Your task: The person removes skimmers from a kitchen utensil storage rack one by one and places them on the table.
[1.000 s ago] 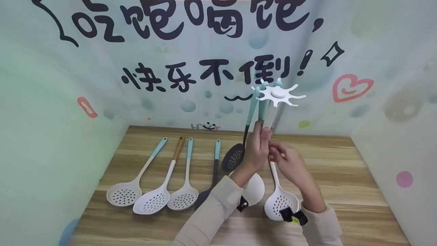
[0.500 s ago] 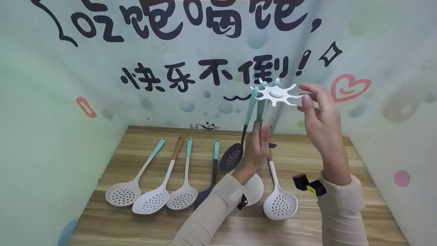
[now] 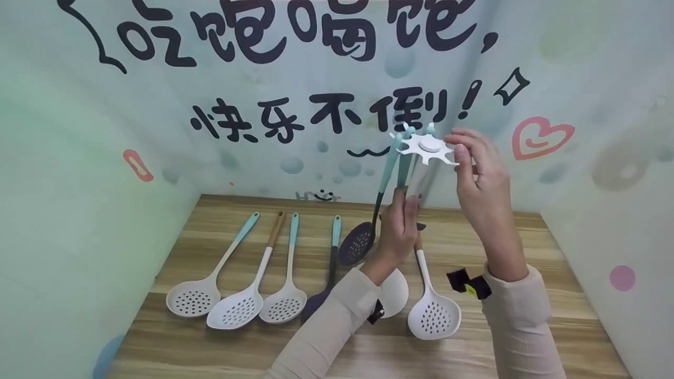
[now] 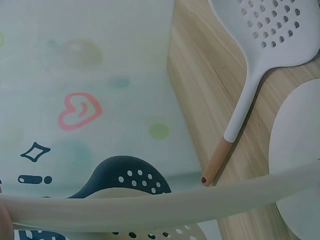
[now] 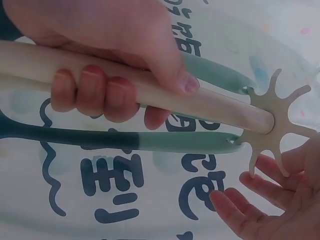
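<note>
Looks like the step is turning or steadying the hook wheel (image 3: 429, 146), so brace the pole (image 5: 215, 102) w/ your L hand (image 3: 398, 229) & don't let it twist. Small, slow moves are best, b/c utensils hang off the hooks & could swing or slip: a dark skimmer (image 3: 357, 245) is one, & a 2nd mint handle (image 5: 215, 72) shows on the pole's other side. Push sideways, not down, or the stand may tip. Can't tell if the white base (image 3: 395, 295) sits fully flat; your L sleeve (image 3: 326, 323) hides part.

Fingers: L ones are curled close together round the pole, thumb lying along it. R hand (image 3: 482, 171) seems to have a prong btwn thumb & index at the wheel's rt edge; its other fingers are loosely spread, holding nothing. Can't tell how hard that pinch is.

Wheel's at the pole top, well above the table (image 3: 579, 347). Wood-handled skimmer (image 3: 434, 316) lies just rt of the base.
</note>
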{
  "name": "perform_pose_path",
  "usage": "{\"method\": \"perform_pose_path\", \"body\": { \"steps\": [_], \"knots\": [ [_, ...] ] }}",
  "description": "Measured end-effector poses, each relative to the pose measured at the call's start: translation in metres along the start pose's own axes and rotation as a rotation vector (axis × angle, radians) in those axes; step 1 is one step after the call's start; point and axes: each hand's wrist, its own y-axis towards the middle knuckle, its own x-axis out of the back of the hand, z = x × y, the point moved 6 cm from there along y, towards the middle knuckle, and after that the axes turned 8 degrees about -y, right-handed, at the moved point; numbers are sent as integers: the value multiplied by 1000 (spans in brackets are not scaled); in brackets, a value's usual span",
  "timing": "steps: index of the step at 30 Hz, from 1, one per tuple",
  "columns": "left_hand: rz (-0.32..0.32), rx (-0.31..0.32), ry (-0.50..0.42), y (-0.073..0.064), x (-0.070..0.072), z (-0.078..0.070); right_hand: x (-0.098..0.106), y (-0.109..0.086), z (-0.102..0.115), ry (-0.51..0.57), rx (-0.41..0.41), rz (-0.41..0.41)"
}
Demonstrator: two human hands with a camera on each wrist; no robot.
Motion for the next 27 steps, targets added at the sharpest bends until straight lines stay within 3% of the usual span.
{"method": "perform_pose_path", "body": {
  "steps": [8, 16, 20, 27],
  "knots": [
    [-14, 8, -12, 1, -2, 0, 5, -8, 1, -17, 23, -53],
    [-23, -39, 1, 2, -1, -1, 9, -17, 7, -37, 51, -95],
    [-10, -35, 8, 3, -1, -1, 13, -23, 12, -47, 67, -114],
    [-31, -33, 23, 2, 1, -1, 19, -37, 25, -65, 140, -154]
  ]
}}
